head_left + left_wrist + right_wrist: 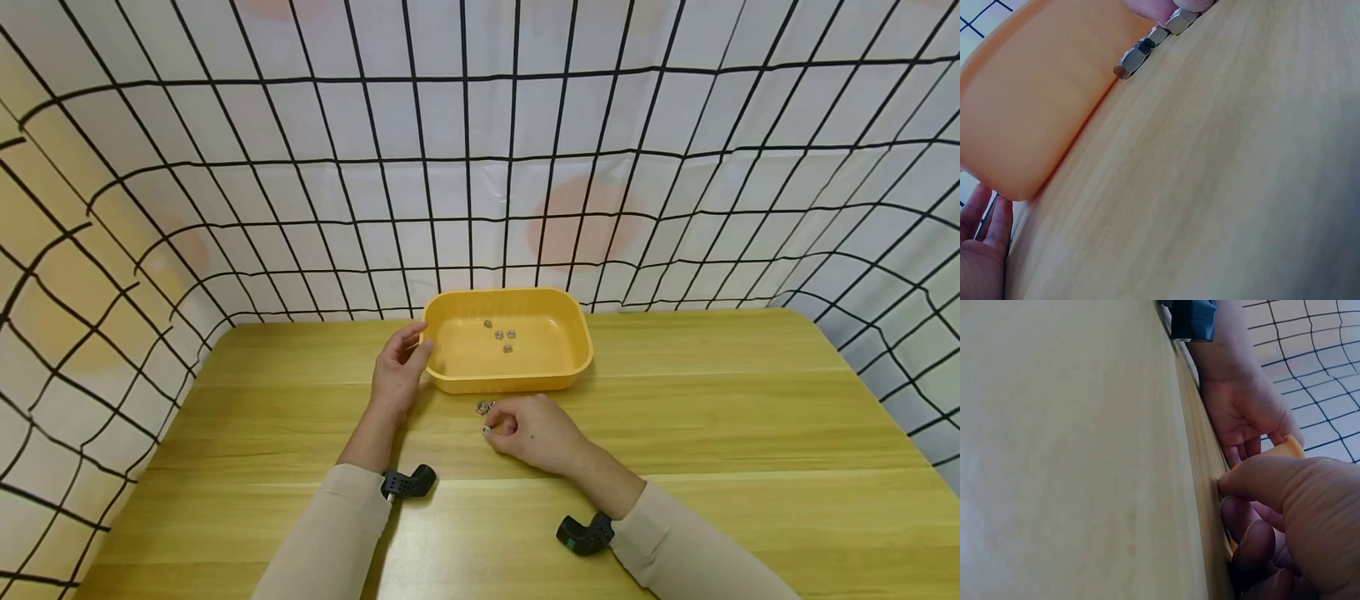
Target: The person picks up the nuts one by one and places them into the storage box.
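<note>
A yellow plastic bin (pixel 510 385) stands on the wooden table, with several metal nuts (pixel 507 348) lying on its floor. My left hand (pixel 396 375) rests against the bin's left side, its fingers loosely extended. Just in front of the bin, my right hand (pixel 542 435) pinches a small nut (pixel 486 430) between thumb and forefinger, at the table surface. Close by lie a larger nut (pixel 482 407) and another nut (pixel 492 405), partly hidden by the right hand. In the left wrist view, the nuts (pixel 1132 61) sit in a row beside the bin wall.
Black wire mesh (pixel 487 162) with a pale cloth behind it encloses the back and both sides of the wooden table (pixel 712 417). Each wrist wears a black camera band (pixel 408 483). The bin stands near the table's back edge.
</note>
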A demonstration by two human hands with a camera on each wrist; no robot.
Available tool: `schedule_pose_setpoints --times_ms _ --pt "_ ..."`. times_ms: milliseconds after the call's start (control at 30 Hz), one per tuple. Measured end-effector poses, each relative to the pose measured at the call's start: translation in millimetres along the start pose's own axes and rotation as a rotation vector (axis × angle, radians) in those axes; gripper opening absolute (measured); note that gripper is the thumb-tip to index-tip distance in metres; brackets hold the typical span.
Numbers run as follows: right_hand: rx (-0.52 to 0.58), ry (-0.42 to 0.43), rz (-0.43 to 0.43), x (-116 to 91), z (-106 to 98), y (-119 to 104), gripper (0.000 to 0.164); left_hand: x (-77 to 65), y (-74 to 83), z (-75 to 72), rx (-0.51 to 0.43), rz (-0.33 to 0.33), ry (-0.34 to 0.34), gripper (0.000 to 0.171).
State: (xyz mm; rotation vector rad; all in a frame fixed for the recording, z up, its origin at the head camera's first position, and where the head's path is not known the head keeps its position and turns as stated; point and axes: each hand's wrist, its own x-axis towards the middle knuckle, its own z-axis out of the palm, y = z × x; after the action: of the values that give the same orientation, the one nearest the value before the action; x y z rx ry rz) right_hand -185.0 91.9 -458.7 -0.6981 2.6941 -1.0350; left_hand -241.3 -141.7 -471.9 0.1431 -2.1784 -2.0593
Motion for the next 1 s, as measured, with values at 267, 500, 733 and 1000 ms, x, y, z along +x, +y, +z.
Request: schedule_pose_setpoints --times_ms 267,500,733,1000 --pt "-0.016 -0.013 -0.014 -0.5 -0.1 -1.4 0.004 0.0 0.2 -0.4 -0.009 -0.002 0.001 0.036" --pt "-0.005 -0.019 -0.014 -2.0 -1.3 -2.8 0.005 0.2 -0.3 -0.3 -0.015 0.002 0.000 0.036" --pt "0.009 -0.018 -0.022 -2.6 -2.6 -3.1 0.005 0.0 -0.2 -0.1 -0.015 0.000 -0.002 0.036" --pt "0.041 0.000 -0.029 -4.1 -5.2 -5.9 0.005 -0.1 0.1 -0.6 -0.015 -0.004 -0.006 0.036"
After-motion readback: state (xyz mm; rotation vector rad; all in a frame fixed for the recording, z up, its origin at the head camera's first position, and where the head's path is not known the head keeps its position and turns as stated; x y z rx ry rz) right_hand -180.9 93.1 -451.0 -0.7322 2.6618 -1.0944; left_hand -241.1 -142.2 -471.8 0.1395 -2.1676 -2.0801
